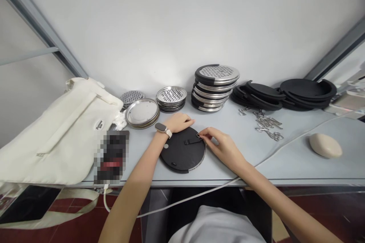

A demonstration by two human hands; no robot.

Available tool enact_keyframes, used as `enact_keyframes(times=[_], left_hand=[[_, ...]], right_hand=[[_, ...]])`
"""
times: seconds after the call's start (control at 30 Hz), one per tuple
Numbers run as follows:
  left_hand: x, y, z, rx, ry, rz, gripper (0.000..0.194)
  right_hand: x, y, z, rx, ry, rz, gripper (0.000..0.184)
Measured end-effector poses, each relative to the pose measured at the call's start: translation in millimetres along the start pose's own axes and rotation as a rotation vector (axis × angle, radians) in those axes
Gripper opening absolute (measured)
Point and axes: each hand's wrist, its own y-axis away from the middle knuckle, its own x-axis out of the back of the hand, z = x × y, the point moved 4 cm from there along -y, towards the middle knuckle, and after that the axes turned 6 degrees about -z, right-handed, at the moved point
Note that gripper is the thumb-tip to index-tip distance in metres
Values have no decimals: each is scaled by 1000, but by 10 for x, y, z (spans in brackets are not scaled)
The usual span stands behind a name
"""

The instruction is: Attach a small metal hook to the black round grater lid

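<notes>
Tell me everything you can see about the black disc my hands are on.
The disc is round, thin and matte black, perhaps plastic, lying flat on the table near its front edge. A raised black strip sits towards the right, a pale dot at the left, and a small dark nub near the front. Silvery rim shows at front right. The left hand rests at its far edge; the right hand pinches a small ring by the strip.

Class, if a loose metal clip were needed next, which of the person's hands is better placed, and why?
Probably the right hand: it is nearer the metal clips, though its fingertips seem to pinch a small ring on the black disc. The left hand is farther off, at the disc's far edge.
</notes>
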Motion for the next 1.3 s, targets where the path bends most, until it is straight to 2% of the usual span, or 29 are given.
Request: enact_keyframes(times=[0.17, 0.6, 1.3], left_hand=[[4, 6, 6, 2, -5, -4, 53], [12, 6, 10, 12, -5, -12, 51], [-1, -4, -3, 7, 17, -2, 50]], right_hand=[[26, 7, 8, -31, -35, 27, 28], [16, 37, -50, 17, 27, -71, 29], [13, 45, -34, 32, 69, -90, 28]])
